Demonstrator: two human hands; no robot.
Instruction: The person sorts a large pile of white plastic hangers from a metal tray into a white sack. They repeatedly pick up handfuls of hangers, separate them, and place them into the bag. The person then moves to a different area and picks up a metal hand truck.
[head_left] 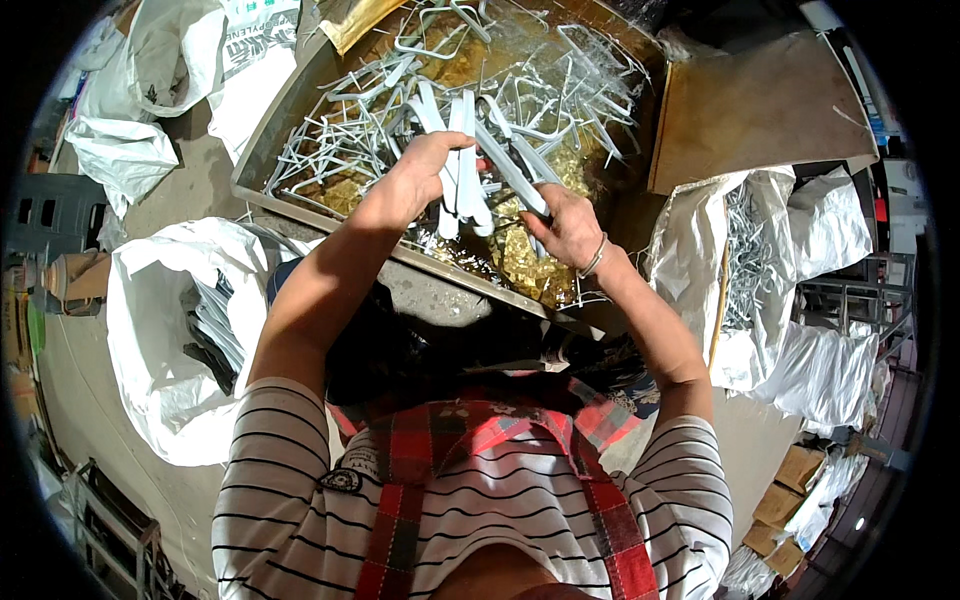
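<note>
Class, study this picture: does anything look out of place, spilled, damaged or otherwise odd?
Nothing looks damaged or spilled. The white plastic hangers lie in a tangled heap in the metal tray, pointing every way. The left hand holds a neat bundle of hangers; the right hand grips one.

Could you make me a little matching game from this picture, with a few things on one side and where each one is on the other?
Things:
1. bundle of white hangers
2. metal tray
3. white sack of dark hangers
4. bracelet

Places:
a. on the right hand's wrist
b. on the floor at the person's left
c. gripped in the left hand
d. in front of the person, full of loose hangers

Pairs: 1-c, 2-d, 3-b, 4-a
</note>
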